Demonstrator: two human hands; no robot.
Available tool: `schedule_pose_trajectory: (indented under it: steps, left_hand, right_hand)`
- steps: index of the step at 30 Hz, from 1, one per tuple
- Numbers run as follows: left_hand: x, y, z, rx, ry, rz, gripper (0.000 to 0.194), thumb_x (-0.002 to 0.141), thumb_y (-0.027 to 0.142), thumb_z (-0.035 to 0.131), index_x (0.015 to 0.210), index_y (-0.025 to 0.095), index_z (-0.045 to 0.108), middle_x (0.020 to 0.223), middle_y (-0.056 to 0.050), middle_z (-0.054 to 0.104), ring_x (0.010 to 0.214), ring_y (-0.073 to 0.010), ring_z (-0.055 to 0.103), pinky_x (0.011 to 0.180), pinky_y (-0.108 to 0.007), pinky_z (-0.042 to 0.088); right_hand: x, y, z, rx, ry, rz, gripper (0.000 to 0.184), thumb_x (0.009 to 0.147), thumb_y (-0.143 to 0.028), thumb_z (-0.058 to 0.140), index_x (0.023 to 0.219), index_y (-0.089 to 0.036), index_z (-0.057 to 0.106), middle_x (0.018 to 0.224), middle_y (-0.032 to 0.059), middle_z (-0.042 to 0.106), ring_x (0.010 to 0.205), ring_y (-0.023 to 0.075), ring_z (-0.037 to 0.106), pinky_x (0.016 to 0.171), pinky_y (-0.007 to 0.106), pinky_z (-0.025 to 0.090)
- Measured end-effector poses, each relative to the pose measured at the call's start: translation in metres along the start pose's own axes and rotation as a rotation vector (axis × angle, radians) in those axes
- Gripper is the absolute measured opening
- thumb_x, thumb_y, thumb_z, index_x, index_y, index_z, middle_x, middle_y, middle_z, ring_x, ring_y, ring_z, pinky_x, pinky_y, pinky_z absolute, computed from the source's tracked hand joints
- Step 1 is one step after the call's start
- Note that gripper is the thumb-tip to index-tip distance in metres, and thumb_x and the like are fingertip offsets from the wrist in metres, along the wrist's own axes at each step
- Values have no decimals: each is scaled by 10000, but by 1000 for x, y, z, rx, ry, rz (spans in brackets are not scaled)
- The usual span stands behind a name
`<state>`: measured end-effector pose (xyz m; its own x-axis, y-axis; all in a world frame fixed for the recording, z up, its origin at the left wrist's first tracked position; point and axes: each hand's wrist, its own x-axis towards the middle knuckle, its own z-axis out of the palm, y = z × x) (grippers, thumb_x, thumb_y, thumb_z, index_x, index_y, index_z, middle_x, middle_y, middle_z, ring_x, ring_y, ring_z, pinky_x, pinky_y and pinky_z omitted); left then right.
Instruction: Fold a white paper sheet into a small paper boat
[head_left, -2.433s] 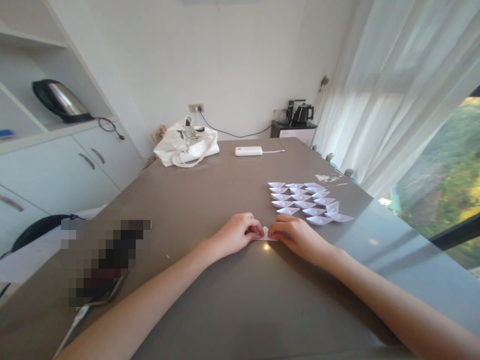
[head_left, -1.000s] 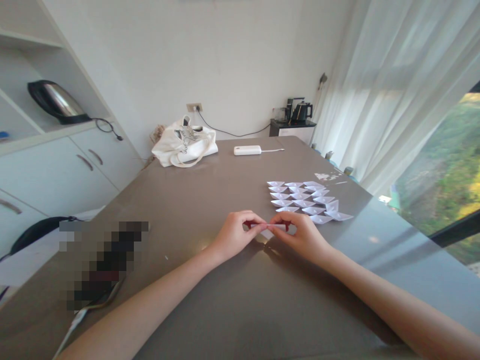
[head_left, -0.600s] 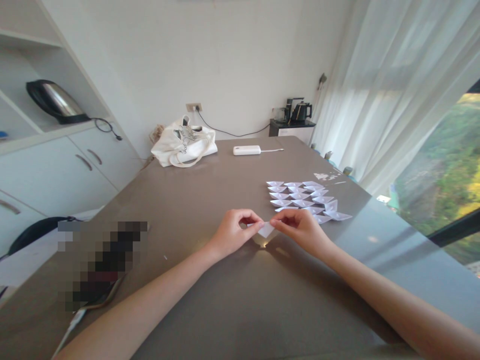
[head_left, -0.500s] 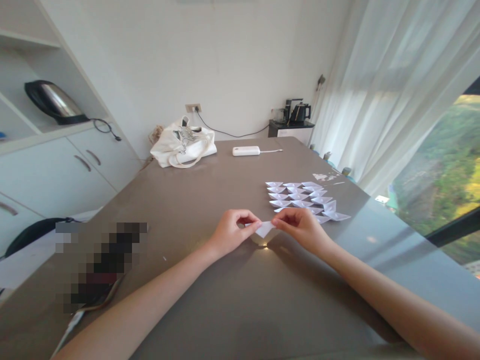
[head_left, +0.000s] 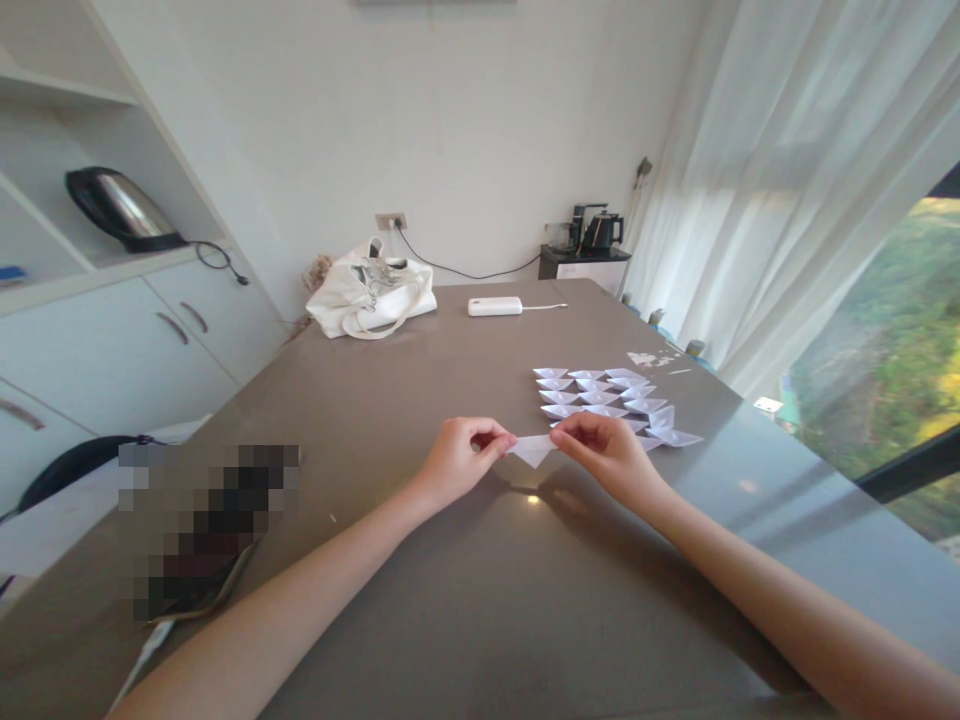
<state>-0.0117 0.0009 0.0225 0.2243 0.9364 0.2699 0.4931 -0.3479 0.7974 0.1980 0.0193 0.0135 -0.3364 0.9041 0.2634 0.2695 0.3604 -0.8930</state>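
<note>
This is a domestic-looking room, home or office unclear: a white cabinet (head_left: 105,330) with a steel kettle (head_left: 127,208) at left, a black kettle (head_left: 602,232) on a far stand (head_left: 581,268), sheer curtains (head_left: 757,170) by the right window (head_left: 885,320), a white bag (head_left: 371,298) on the far table (head_left: 420,385).

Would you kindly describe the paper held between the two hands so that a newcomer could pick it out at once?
Over the large grey-brown table, the left hand and the right hand face each other. The white paper spans the gap between them. Unlike the paper boats set in rows beyond, it is held up, a triangle with its tip pointing down.
</note>
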Motion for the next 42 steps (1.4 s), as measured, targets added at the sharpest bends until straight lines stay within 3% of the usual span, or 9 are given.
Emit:
schedule_pose_trajectory:
  steps: [3,11,19,27,34,42]
  left_hand:
    - [0,1,1,-49,-31,-8,240,807,320,595,714,124,698,685,-58,702,627,-148,602,599,-229,424]
    - [0,-4,3,-73,-71,-26,218,802,329,606,772,148,725,739,-49,725,676,-159,634,634,-231,446]
    - [1,-5,0,7,-1,-19,245,830,318,571,715,148,705,656,-37,699,600,-140,595,577,-221,405]
    - [1,-7,-3,-91,-137,6,345,843,414,538,723,131,693,676,-27,666,627,-131,561,593,-218,399]
    - [0,-5,0,-351,-282,-69,287,797,400,614,846,129,692,734,-40,677,649,-123,579,619,-220,429]
    - [-8,7,8,-145,-171,-6,223,802,350,602,760,146,680,703,-30,685,644,-132,596,632,-228,445]
  right_hand:
    - [-1,1,1,27,-37,6,290,798,-425,610,796,-141,667,701,47,645,625,148,542,558,257,399]
    - [0,4,-2,26,-48,55,356,754,-479,637,668,-135,648,585,27,601,540,130,500,501,250,367]
    - [3,1,-4,52,-61,18,365,779,-479,619,711,-131,709,588,26,605,545,120,487,500,249,362]
    - [4,0,-8,54,-55,0,335,779,-443,631,648,-136,660,578,16,586,540,118,479,497,247,342]
    - [2,-3,-5,-7,-49,-71,304,812,-426,601,718,-146,672,635,24,604,575,127,492,519,253,369]
    - [0,-3,-1,-28,-99,-53,311,836,-436,570,742,-158,673,617,22,613,572,135,518,528,254,390]
